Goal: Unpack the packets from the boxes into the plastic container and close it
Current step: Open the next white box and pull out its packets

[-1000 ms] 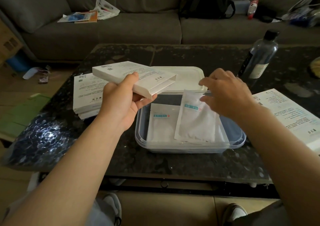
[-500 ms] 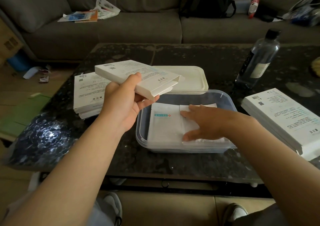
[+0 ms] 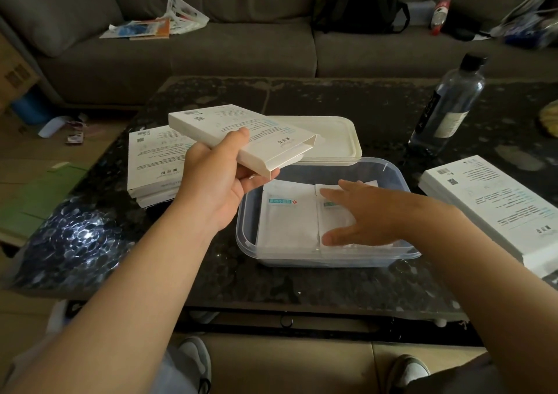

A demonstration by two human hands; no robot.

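box (image 3: 232, 123) in left hand (image 3: 216, 188), right hand (image 3: 373, 217) pressing packet (image 3: 335, 223).

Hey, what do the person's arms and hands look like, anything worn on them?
The left hand and right hand are bare: no gloves, no rings visible. No sleeve, watch or bracelet shows on either forearm up to the frame edge.

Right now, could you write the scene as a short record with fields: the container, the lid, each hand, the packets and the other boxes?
Plastic container: open, on the table.
Lid: off, lying behind the container.
Left hand: holds a white box raised off the table.
Right hand: fingers straight, lying flat on the right packet.
Left packet: flat in the container, beside the right one.
Other boxes: left stack, right stack.
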